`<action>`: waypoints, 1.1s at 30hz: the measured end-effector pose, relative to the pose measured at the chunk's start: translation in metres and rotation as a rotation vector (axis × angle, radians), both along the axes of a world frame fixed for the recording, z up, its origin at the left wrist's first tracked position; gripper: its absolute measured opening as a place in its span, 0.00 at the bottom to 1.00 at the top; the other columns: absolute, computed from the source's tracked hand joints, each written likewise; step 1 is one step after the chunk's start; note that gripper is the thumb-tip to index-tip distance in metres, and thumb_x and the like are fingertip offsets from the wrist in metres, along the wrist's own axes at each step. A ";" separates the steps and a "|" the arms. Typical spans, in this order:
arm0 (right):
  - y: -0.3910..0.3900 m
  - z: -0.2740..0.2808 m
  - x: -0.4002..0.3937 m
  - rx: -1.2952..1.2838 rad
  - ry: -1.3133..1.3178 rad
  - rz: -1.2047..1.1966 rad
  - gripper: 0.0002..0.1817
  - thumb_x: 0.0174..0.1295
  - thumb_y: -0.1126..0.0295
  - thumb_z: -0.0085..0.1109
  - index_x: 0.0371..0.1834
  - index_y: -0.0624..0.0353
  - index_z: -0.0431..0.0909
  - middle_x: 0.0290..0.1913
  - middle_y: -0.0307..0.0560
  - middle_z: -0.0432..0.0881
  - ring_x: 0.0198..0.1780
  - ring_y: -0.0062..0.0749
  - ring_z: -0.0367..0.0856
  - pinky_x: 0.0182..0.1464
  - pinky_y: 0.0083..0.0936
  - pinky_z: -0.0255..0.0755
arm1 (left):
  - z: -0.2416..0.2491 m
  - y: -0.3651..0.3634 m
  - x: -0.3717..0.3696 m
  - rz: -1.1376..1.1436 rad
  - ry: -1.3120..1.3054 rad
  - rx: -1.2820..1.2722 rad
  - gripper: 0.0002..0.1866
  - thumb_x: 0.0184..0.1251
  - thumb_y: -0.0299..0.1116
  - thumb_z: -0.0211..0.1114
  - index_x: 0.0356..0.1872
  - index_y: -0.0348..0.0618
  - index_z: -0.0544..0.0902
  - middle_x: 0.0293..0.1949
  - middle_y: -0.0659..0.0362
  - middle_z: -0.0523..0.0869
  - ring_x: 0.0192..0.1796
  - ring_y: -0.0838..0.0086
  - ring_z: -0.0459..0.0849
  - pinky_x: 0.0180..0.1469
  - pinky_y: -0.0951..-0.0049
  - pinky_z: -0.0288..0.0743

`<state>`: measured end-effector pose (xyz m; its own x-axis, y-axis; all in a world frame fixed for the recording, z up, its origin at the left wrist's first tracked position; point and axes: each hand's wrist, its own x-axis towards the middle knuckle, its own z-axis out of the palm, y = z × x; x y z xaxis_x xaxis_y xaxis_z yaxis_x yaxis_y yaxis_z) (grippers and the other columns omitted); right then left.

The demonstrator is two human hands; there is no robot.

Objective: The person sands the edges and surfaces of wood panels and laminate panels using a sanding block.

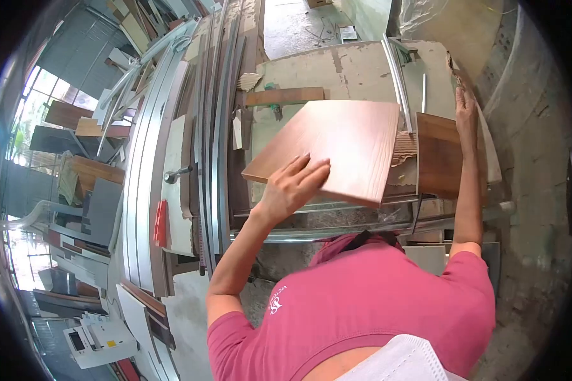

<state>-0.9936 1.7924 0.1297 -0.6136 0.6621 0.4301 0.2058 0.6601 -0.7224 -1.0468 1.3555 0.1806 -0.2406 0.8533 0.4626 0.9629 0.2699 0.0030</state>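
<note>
My left hand [297, 184] grips the near edge of a pale wood-grain panel [346, 143], its fingers lying across the top face and the thumb out of sight. This panel is tilted above the worktable [362, 70]. My right hand [466, 108] reaches far forward to the table's right edge, fingers stretched out beside a torn, ragged brown strip [452, 65]. Under my right forearm stands a darker brown wood panel [437, 152]. Ribbed cardboard [405, 147] shows between the two panels.
A narrow brown board [285, 96] and a green clamp-like tool [274, 109] lie behind the pale panel. Long metal profiles [217, 127] run along the left, near a red block [161, 223]. A white machine [100, 341] stands at lower left. Plastic sheeting hangs at right.
</note>
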 end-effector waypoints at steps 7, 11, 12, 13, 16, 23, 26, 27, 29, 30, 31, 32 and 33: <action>-0.128 0.030 0.032 0.067 -0.144 0.882 0.18 0.65 0.74 0.40 0.58 0.52 0.69 0.59 0.47 0.72 0.58 0.37 0.72 0.61 0.31 0.65 | -0.053 -0.036 0.023 0.100 -0.044 -0.172 0.19 0.56 0.31 0.57 0.51 0.51 0.76 0.56 0.66 0.76 0.61 0.62 0.70 0.66 0.57 0.58; -0.211 -0.010 0.059 0.184 -0.165 1.332 0.21 0.57 0.80 0.48 0.54 0.54 0.73 0.56 0.48 0.75 0.59 0.39 0.71 0.62 0.36 0.64 | -0.077 -0.047 0.035 0.229 -0.083 -0.117 0.25 0.51 0.29 0.59 0.55 0.53 0.73 0.61 0.64 0.71 0.66 0.60 0.62 0.67 0.45 0.46; -0.214 -0.023 0.057 0.311 -0.070 1.291 0.21 0.54 0.80 0.49 0.53 0.55 0.73 0.55 0.48 0.75 0.58 0.39 0.71 0.61 0.36 0.64 | -0.080 -0.047 0.038 0.313 -0.052 -0.105 0.26 0.49 0.28 0.61 0.55 0.53 0.73 0.62 0.62 0.69 0.68 0.60 0.59 0.67 0.41 0.43; -0.213 -0.031 0.055 0.440 0.025 1.250 0.21 0.52 0.81 0.50 0.52 0.56 0.74 0.54 0.48 0.76 0.58 0.39 0.72 0.61 0.36 0.65 | -0.090 -0.049 0.041 0.371 -0.011 0.001 0.31 0.47 0.30 0.67 0.58 0.51 0.70 0.65 0.52 0.62 0.69 0.53 0.54 0.67 0.40 0.38; -0.174 -0.052 0.000 0.430 -0.078 0.971 0.10 0.56 0.78 0.47 0.37 0.57 0.78 0.46 0.47 0.79 0.52 0.40 0.75 0.55 0.34 0.68 | -0.110 -0.043 0.060 0.675 -0.162 0.336 0.45 0.43 0.36 0.72 0.65 0.50 0.58 0.68 0.42 0.48 0.71 0.47 0.45 0.67 0.41 0.37; -0.241 -0.050 -0.029 0.369 -0.092 1.280 0.12 0.57 0.73 0.47 0.44 0.54 0.76 0.51 0.44 0.76 0.54 0.41 0.73 0.56 0.36 0.66 | -0.166 -0.024 0.091 0.929 -0.774 0.827 0.57 0.47 0.38 0.73 0.67 0.33 0.36 0.68 0.40 0.44 0.71 0.53 0.45 0.69 0.58 0.42; -0.291 -0.044 -0.016 0.540 0.131 1.569 0.11 0.57 0.72 0.46 0.41 0.51 0.76 0.55 0.41 0.73 0.56 0.38 0.70 0.52 0.38 0.66 | -0.155 -0.020 0.090 0.791 -1.099 0.954 0.53 0.51 0.29 0.70 0.68 0.35 0.37 0.68 0.45 0.52 0.70 0.65 0.53 0.68 0.70 0.48; -0.291 -0.047 -0.035 0.515 0.136 1.585 0.10 0.57 0.70 0.47 0.41 0.50 0.76 0.56 0.41 0.72 0.58 0.38 0.68 0.54 0.41 0.64 | -0.154 -0.020 0.092 0.774 -1.126 0.944 0.52 0.51 0.28 0.69 0.68 0.36 0.37 0.68 0.45 0.52 0.70 0.64 0.54 0.68 0.70 0.50; -0.274 -0.050 -0.079 0.471 -0.015 1.356 0.10 0.58 0.71 0.45 0.39 0.50 0.75 0.53 0.43 0.73 0.56 0.40 0.69 0.53 0.39 0.63 | -0.157 -0.023 0.094 0.726 -1.129 0.947 0.49 0.54 0.27 0.67 0.68 0.35 0.39 0.67 0.46 0.54 0.69 0.63 0.55 0.68 0.69 0.51; -0.258 -0.072 -0.109 0.423 0.000 1.150 0.10 0.59 0.72 0.43 0.39 0.49 0.75 0.52 0.45 0.74 0.54 0.40 0.70 0.52 0.39 0.64 | -0.159 -0.026 0.095 0.733 -1.119 0.954 0.49 0.54 0.27 0.67 0.68 0.35 0.39 0.67 0.46 0.54 0.69 0.63 0.55 0.68 0.69 0.51; -0.241 -0.069 -0.129 0.619 -0.397 0.848 0.11 0.61 0.72 0.41 0.40 0.49 0.74 0.51 0.47 0.74 0.54 0.41 0.70 0.53 0.39 0.64 | -0.161 -0.026 0.095 0.675 -1.141 1.005 0.45 0.56 0.25 0.63 0.68 0.35 0.40 0.67 0.47 0.55 0.70 0.63 0.54 0.68 0.69 0.51; -0.219 -0.102 -0.158 0.577 -0.100 0.652 0.12 0.62 0.73 0.39 0.41 0.49 0.74 0.51 0.47 0.74 0.53 0.41 0.71 0.52 0.39 0.65 | -0.162 -0.025 0.096 0.613 -1.163 1.059 0.42 0.58 0.23 0.60 0.68 0.35 0.41 0.67 0.47 0.56 0.70 0.63 0.54 0.67 0.69 0.52; -0.220 -0.098 -0.162 0.454 -0.209 0.665 0.12 0.61 0.74 0.39 0.41 0.50 0.74 0.52 0.47 0.74 0.53 0.41 0.71 0.53 0.40 0.65 | -0.157 -0.025 0.095 0.613 -1.153 1.075 0.42 0.58 0.23 0.60 0.68 0.35 0.41 0.67 0.47 0.56 0.70 0.63 0.54 0.67 0.69 0.52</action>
<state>-1.1558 1.5721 0.0318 -0.9123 -0.0772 0.4021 -0.2297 0.9094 -0.3467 -0.9514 1.3308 0.0241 -0.9948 -0.0486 0.0895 0.0904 -0.0157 0.9958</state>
